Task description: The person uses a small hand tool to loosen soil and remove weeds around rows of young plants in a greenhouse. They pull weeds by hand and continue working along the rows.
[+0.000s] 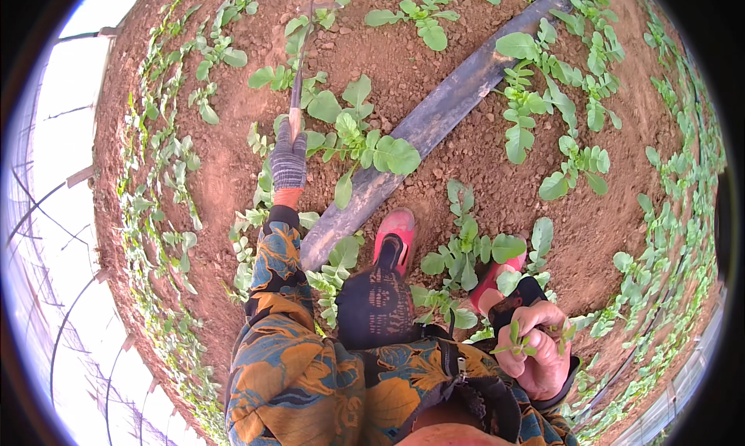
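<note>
My left hand [289, 158], in a grey striped knit glove, is closed around the wooden handle of a long-necked hoe [298, 85]. The hoe's thin metal blade lies at the soil near the top, beside leafy green seedlings [295, 33]. Bare and bent near my waist at the lower right, my right hand [538, 350] holds a few small green sprigs [518, 342] between thumb and fingers. Just right of the gloved hand grows a lobed-leaf plant [364, 143], part of it hanging over a flat dark hose [430, 120].
The dark hose crosses the reddish soil diagonally. My pink shoes [397, 231] stand among young plants [465, 245]. Further plant rows run along the left [174, 155] and right [669, 271]. Greenhouse film on a frame [58, 213] borders the left side.
</note>
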Motion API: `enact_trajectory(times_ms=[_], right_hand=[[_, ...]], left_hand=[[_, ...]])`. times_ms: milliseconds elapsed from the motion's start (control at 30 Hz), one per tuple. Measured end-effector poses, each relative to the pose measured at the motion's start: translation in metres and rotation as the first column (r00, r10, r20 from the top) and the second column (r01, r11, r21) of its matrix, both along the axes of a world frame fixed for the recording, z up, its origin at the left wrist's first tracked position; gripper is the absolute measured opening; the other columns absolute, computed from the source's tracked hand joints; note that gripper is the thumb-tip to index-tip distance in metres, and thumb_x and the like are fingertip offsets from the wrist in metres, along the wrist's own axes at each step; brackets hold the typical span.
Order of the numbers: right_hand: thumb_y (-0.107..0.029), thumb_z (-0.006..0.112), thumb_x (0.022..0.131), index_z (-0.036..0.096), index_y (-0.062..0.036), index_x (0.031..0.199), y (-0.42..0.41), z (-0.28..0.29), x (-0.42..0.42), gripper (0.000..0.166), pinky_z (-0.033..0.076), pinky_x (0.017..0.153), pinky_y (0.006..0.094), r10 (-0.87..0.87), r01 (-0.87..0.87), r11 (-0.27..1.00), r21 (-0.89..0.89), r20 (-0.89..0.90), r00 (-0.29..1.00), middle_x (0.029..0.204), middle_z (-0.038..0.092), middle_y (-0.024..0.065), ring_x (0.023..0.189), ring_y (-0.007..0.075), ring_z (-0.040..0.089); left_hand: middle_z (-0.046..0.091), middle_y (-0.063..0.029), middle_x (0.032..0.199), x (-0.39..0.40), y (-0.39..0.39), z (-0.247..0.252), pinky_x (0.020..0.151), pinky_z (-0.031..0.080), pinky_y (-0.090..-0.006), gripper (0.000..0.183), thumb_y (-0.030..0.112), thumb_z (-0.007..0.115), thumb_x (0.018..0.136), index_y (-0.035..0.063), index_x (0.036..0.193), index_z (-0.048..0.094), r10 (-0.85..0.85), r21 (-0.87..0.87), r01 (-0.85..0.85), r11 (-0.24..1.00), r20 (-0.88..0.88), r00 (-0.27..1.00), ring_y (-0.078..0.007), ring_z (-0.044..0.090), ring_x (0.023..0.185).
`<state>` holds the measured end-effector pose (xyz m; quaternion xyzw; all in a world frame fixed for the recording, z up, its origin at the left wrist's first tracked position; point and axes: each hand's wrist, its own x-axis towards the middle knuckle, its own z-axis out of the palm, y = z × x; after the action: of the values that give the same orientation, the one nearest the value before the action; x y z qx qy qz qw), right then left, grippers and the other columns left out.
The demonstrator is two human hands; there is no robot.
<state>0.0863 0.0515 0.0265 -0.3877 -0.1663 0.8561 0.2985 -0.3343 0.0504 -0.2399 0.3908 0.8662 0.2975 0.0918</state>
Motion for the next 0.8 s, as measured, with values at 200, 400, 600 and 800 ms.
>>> enact_trajectory(times_ms=[200,400,600,800], right_hand=[[-0.013,0.059,0.084,0.052,0.0039,0.090,0.000,0.000,0.003,0.019,0.036,0.042,0.0270,0.022,-0.025,0.999,-0.045,-0.057,0.998,0.065,0.051,0.0113,0.048,0.0154,0.045],[-0.013,0.059,0.084,0.052,0.0031,0.090,-0.002,0.000,0.007,0.019,0.035,0.041,0.0268,0.019,-0.019,1.000,0.007,-0.041,0.999,0.064,0.050,0.0110,0.048,0.0153,0.045],[-0.013,0.061,0.083,0.051,0.0029,0.091,-0.021,0.001,0.004,0.020,0.035,0.039,0.0267,-0.015,0.015,1.000,-0.006,-0.028,0.999,0.068,0.049,0.0102,0.049,0.0152,0.045],[-0.009,0.060,0.083,0.045,0.0026,0.089,-0.051,0.009,-0.003,0.020,0.032,0.033,0.0235,0.026,-0.022,0.998,0.052,-0.071,0.997,0.068,0.042,0.0073,0.047,0.0137,0.041]], left_hand=[[0.059,-0.0240,0.100,-0.024,-0.005,-0.028,0.076,0.046,-0.0426,0.048,0.025,0.058,0.082,0.0026,0.123,0.046,-0.052,-0.270,0.046,0.962,-0.016,0.998,-0.0384,0.058,0.090],[0.060,-0.0250,0.097,0.012,0.000,-0.032,0.073,0.046,-0.0438,0.050,0.030,0.057,0.082,0.0061,0.124,0.045,0.036,-0.243,-0.052,0.969,-0.069,0.997,-0.0392,0.059,0.086],[0.059,-0.0259,0.086,0.001,0.006,-0.033,0.070,0.045,-0.0454,0.042,0.032,0.056,0.081,0.0089,0.116,0.049,-0.039,-0.103,0.041,0.994,0.024,0.999,-0.0402,0.058,0.083],[0.058,-0.0253,0.080,0.024,-0.008,-0.022,0.070,0.042,-0.0455,0.041,0.040,0.056,0.078,0.0000,0.086,0.059,0.018,-0.235,0.023,0.972,0.171,0.985,-0.0429,0.054,0.080]])
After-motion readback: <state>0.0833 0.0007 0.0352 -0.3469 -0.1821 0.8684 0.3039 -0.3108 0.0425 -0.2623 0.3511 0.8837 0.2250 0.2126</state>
